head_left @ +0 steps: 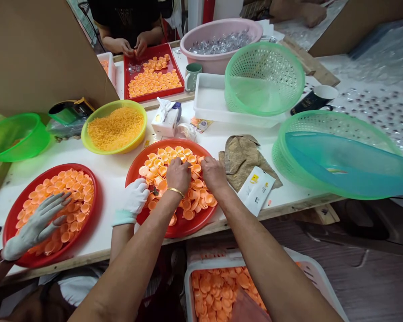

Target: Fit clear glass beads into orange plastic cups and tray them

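A round red tray [184, 230] in front of me holds many small orange plastic cups [188, 213]. Over its middle is my left hand [179, 175], with a gold-coloured bracelet at the wrist. Its fingers are curled together, and what they hold is hidden. My right hand [214, 173] is closed at the tray's right side, with a small orange plastic cup [200, 159] at its fingertips. A co-worker's white-gloved hand [132, 201] reaches to the same tray's left rim. The co-worker's other, grey-gloved hand [42, 223] is spread over a second red tray [96, 210] of orange cups.
A yellow bowl [141, 134] of small yellow-orange bits, a tissue box [166, 118], a brown cloth [242, 158] and a white packet [256, 190] lie around. Green baskets [265, 67] stand right. Across, a person works over a red rectangular tray [179, 74]. Below sits a crate [189, 286] of orange pieces.
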Available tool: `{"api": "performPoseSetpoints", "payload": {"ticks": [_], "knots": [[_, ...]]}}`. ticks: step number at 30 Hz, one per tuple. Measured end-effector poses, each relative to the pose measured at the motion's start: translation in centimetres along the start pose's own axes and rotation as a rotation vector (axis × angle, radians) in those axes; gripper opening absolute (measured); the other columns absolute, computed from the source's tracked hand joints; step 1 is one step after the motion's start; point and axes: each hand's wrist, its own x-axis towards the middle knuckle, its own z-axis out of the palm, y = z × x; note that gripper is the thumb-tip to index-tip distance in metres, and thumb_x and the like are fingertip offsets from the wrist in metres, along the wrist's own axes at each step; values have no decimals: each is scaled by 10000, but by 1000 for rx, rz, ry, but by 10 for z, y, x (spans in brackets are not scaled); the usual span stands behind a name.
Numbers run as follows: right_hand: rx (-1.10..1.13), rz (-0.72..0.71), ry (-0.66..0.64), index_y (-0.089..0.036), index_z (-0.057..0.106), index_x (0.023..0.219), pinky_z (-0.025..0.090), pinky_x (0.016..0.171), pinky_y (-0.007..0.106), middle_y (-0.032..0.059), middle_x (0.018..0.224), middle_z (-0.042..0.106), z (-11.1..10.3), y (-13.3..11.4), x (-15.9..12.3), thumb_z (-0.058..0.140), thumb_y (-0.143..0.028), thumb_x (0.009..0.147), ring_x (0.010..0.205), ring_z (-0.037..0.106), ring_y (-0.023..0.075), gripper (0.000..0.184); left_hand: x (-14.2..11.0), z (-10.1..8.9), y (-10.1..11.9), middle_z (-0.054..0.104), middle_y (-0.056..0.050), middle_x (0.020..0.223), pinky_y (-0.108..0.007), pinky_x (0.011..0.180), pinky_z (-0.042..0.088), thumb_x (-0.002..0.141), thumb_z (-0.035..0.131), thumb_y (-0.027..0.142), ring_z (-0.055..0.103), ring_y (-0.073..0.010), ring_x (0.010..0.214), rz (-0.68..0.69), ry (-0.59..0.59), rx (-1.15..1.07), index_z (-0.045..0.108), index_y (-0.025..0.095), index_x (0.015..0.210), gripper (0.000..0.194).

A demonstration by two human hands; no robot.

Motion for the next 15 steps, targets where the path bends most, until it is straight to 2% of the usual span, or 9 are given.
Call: {"api": "performPoseSetpoints", "payload": {"ticks": [6,8,11,15], "knots": [[-3,5,28,-153,600,1092,356,813,311,87,1062,621,-10,2,-10,370,-115,928,952,530,210,285,-21,-1,-4,611,-100,942,-364,828,402,847,526,227,487,-265,968,-13,-14,24,725,225,954,226],[-3,-28,13,-186,605,1113,355,820,306,73,1064,620,-8,-2,-14,384,-143,933,969,516,208,289,-22,-1,-5,613,-106,957,-371,825,398,853,521,245,482,-271,975,-29,-10,35,713,219,999,242],[-16,-38,-19,-178,652,1033,356,813,326,91,1028,625,-4,-10,-17,387,-163,936,979,498,228,282,-19,-2,-3,609,-120,985,-393,819,390,868,508,294,470,-291,997,-44,-8,55,680,204,1087,293],[-31,17,-30,-140,674,983,357,816,366,127,1012,622,-1,-13,-17,366,-153,937,999,483,256,313,-5,-2,0,599,-122,956,-404,794,380,873,488,273,468,-302,987,-18,-34,81,733,230,934,256]]}}
